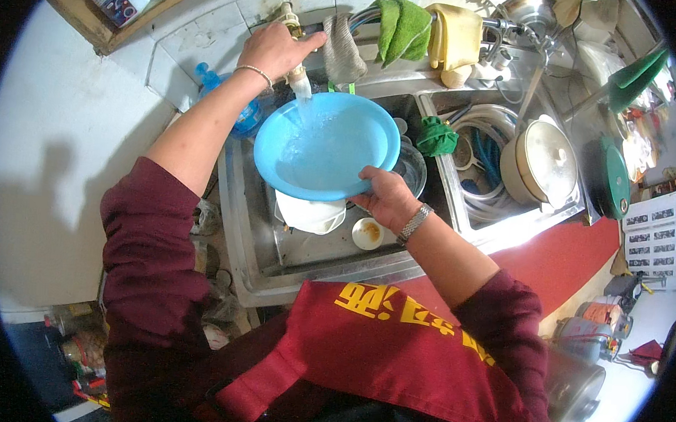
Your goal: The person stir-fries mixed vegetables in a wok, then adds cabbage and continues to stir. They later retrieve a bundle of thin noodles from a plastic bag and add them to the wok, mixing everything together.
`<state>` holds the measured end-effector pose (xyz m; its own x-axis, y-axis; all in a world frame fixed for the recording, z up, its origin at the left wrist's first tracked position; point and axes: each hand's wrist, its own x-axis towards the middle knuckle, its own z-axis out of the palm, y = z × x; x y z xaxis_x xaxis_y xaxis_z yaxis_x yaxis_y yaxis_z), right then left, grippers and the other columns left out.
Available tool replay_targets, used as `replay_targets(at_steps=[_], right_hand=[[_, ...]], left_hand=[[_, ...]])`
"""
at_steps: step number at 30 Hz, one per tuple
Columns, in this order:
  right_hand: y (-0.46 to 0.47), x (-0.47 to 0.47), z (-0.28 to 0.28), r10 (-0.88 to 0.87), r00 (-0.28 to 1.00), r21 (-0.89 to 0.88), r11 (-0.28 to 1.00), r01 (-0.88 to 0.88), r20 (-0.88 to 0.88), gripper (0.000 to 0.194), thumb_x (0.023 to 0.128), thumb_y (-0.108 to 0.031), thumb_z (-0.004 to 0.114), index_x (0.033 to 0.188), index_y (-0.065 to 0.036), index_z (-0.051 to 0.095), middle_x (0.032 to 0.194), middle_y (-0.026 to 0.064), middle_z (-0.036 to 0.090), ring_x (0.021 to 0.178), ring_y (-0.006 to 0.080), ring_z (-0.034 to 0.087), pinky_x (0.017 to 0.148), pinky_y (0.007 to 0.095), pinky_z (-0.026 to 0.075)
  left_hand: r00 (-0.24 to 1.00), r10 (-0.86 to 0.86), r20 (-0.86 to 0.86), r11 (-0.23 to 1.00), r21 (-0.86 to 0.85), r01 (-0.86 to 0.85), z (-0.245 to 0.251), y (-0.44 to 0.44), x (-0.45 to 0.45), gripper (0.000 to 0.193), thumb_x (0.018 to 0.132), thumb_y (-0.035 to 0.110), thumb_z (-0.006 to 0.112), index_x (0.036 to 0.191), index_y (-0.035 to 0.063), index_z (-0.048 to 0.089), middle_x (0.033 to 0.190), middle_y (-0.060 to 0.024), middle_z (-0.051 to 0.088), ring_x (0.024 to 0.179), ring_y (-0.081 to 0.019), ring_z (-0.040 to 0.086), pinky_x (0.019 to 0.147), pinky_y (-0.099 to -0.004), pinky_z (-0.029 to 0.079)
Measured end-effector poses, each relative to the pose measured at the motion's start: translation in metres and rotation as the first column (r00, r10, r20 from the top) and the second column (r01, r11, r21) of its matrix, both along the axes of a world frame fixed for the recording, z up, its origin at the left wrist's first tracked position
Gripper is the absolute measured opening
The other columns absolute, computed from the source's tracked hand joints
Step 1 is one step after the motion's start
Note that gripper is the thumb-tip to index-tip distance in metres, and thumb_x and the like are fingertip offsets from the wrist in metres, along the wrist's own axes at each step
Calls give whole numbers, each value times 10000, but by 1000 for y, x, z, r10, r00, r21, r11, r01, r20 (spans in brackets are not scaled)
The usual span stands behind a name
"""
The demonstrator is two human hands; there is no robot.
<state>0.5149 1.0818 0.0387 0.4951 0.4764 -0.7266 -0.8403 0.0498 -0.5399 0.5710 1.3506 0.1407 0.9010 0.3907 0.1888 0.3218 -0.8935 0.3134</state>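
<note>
Water runs from a wall tap (297, 75) into a light blue plastic basin (342, 147), which is tilted over the left bowl of a steel sink (238, 222). My left hand (272, 50) is on the tap's handle, which it mostly hides. The basin's near right rim is gripped by my right hand (388, 199), thumb on top and fingers underneath. Below the basin lie a white dish (311, 215), a small white bowl with brown residue (367, 233) and, partly hidden, a clear bowl (415, 169).
A green cloth (437, 137) is bunched on the sink divider. The right bowl holds a coiled hose (494, 119) and a lidded pot (541, 159). Green (404, 32), yellow (456, 38) and grey cloths (345, 49) hang behind. A blue bottle (248, 115) stands at the left corner.
</note>
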Motion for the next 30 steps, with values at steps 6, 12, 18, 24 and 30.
replay_targets(at_steps=[6,12,18,24,30], right_hand=[[2,0,7,-5,1000,13,1000,5,-13,521,924,-76,507,1355,101,275,1272,247,457,1059,335,615,822,358,619],[0,-1,10,-32,999,2,999,32,11,503,926,-62,487,1350,120,284,1301,267,458,1095,360,606,851,393,611],[-8,-1,4,-19,998,41,999,16,54,484,921,-75,503,1332,103,319,1264,250,479,1063,318,618,813,370,612],[-29,-7,2,-73,995,76,995,68,64,466,909,-61,496,1307,140,359,1230,245,521,1035,363,635,810,424,615],[-93,-26,-15,-212,972,96,975,203,101,394,881,-85,530,1227,91,465,1120,210,587,945,332,653,737,419,593]], left_hand=[[999,4,-39,1000,-9,-5,1,-1,0,769,773,681,615,852,-80,696,912,-282,689,930,-408,673,863,-453,525],[999,-44,-18,999,-32,43,-6,7,6,737,779,658,617,874,-69,693,935,-282,687,954,-406,667,869,-459,521],[996,-87,11,995,46,87,-7,9,4,594,761,499,657,987,-51,667,1001,-264,682,995,-395,653,900,-437,506],[946,-318,59,948,41,316,-2,20,-13,463,716,282,723,1093,32,624,1006,-192,680,947,-339,657,864,-404,515],[960,-261,100,937,-215,277,-8,14,-45,540,896,227,664,1371,47,481,1065,-148,703,979,-257,670,879,-348,498]])
